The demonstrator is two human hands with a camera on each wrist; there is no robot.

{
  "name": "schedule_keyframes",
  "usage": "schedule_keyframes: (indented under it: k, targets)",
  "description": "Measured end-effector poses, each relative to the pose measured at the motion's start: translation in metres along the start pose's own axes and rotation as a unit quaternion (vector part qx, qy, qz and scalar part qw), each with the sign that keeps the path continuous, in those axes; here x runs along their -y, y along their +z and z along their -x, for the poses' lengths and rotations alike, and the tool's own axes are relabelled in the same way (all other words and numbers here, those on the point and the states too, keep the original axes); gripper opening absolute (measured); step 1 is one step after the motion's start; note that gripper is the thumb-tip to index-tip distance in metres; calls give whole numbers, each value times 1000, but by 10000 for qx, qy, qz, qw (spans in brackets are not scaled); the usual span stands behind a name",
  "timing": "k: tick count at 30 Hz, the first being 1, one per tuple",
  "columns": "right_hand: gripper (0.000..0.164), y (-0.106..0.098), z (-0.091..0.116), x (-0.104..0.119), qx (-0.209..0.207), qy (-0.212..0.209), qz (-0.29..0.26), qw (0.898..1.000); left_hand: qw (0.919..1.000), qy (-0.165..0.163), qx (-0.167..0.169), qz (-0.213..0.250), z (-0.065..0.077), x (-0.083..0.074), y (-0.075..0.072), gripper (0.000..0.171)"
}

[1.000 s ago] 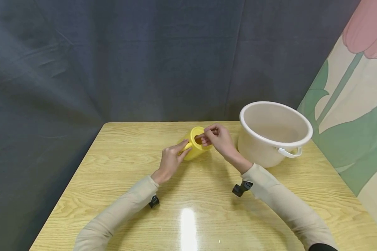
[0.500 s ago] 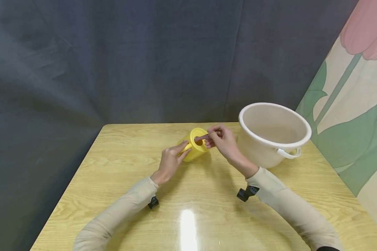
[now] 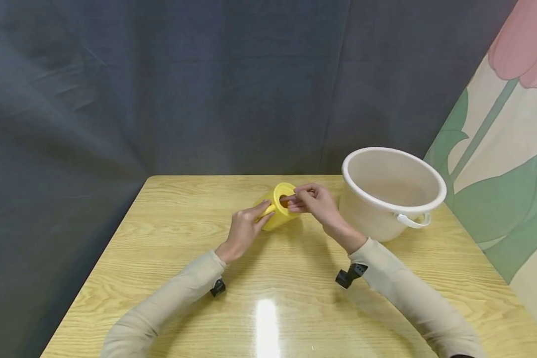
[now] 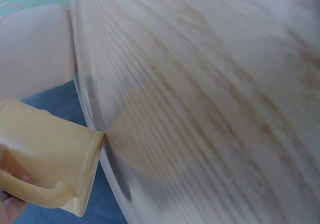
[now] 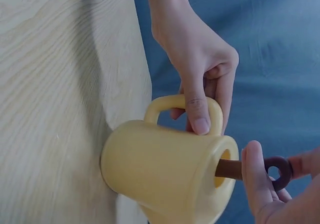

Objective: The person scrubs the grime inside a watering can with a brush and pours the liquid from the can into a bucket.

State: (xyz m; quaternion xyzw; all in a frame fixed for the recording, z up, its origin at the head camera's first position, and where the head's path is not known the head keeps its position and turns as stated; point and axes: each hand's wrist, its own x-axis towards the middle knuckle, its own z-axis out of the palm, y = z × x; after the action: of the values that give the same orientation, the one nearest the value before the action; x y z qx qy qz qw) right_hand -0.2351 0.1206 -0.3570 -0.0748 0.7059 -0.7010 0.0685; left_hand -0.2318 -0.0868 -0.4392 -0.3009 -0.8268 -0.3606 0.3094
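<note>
My left hand (image 3: 241, 229) grips the handle of a yellow jug (image 3: 274, 222). The jug tilts with its round opening facing the right hand, and its base edge meets the tabletop in the left wrist view. Close in the right wrist view, a spout-like bulge leaves the jug's side opposite the handle. My right hand (image 3: 319, 206) holds a brown stick (image 5: 229, 169) with a ring at its outer end. The stick's inner end goes into the opening, and what it reaches inside is hidden.
A large cream bucket (image 3: 369, 219) with a white handle (image 3: 413, 220) stands just right of the right hand. Behind the wooden table (image 3: 179, 209) hangs a dark blue curtain (image 3: 232, 99). A flower-patterned wall covering (image 3: 501, 199) borders the right side.
The right hand first drew the brown stick slightly outward, then moved it back in, so less of it shows now. The left hand and jug have barely moved.
</note>
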Motion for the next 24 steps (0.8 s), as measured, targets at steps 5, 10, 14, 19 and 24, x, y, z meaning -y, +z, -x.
schedule_keyframes:
  k: [5,10,14,19,24]
  targets:
    - [27,4,-7,-5,-151,237,-393,9988,9999,142,-57,-54,1,-1,1,33]
    - [26,5,-9,-9,-260,329,-784,9960,9997,228,-69,-77,1,-1,1,33]
    - [23,4,-6,-7,-341,259,-948,9946,9997,203,-78,-94,0,-2,1,33]
    - [9,4,2,0,-586,193,-994,9931,9999,141,-9,-5,0,-2,1,33]
    - [13,3,11,7,-507,-21,-825,9953,9999,104,1,-3,0,-3,0,33]
